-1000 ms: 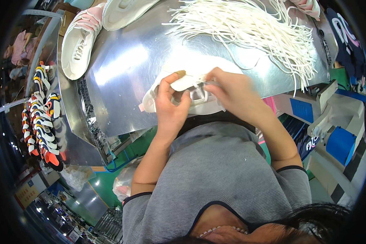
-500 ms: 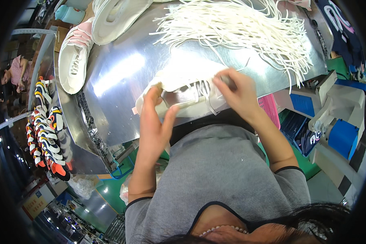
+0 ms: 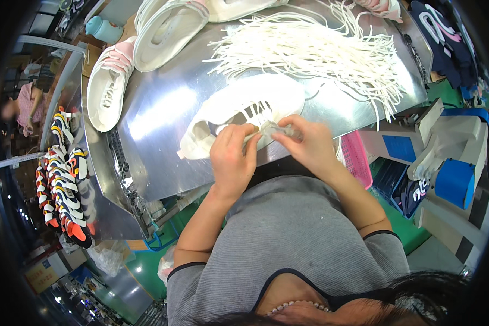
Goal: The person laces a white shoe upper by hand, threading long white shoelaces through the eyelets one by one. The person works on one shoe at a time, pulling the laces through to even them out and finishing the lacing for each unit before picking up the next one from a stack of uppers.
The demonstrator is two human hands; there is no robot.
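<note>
A white shoe upper (image 3: 201,125) lies on the metal tabletop, its opening facing me and a white shoelace (image 3: 250,112) threaded across its eyelet rows. My left hand (image 3: 233,155) is closed in a pinch at the near eyelet edge; what lies between its fingertips is too small to make out. Close beside it, my right hand (image 3: 309,144) pinches the near side of the upper between thumb and fingers. Both hands partly cover that side. Beyond the shoe spreads a large heap of loose white laces (image 3: 309,49).
A pink-and-white shoe (image 3: 106,100) and more white uppers (image 3: 171,38) lie at the far left, near a light-blue bottle (image 3: 103,28). Multicoloured shoes (image 3: 65,179) stand in rows further left. To the right are a pink basket (image 3: 357,157) and a white-and-blue machine (image 3: 451,157).
Both hands have come together at the shoe's near eyelet edge: the left moved right from the heel opening, the right inward. The upper is turned, showing its lacing more openly.
</note>
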